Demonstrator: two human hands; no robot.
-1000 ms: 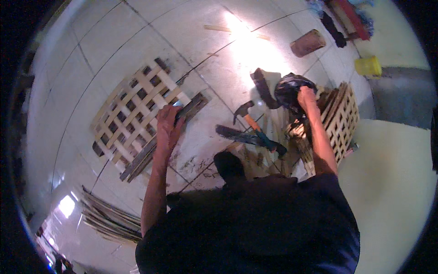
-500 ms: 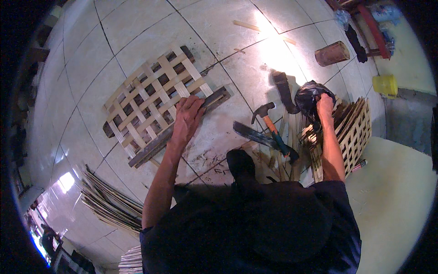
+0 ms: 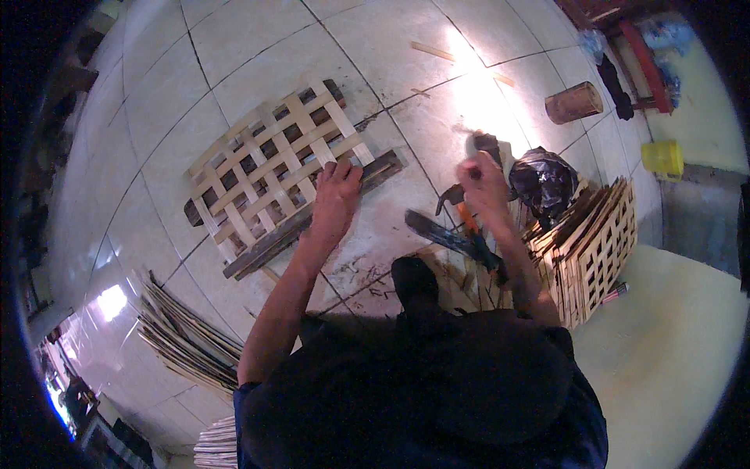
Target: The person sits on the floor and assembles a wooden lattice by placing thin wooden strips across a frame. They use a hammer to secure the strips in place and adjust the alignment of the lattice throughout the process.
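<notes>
The left hand point(image 3: 336, 195) is resting on the lattice point(image 3: 275, 187), the right hand point(image 3: 484, 185) hovering by the hammer point(image 3: 467, 217); neither grip is showing clearly.

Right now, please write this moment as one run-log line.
left hand: over dark bar and lattice panel edge | right hand: near hammer, grip unclear | black bag: near lattice stack

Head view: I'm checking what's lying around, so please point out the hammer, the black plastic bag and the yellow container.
Hammer point(image 3: 467, 218): head view, orange part of the handle.
Black plastic bag point(image 3: 544, 184): head view, crumpled middle.
Yellow container point(image 3: 662, 159): head view, side wall.
</notes>
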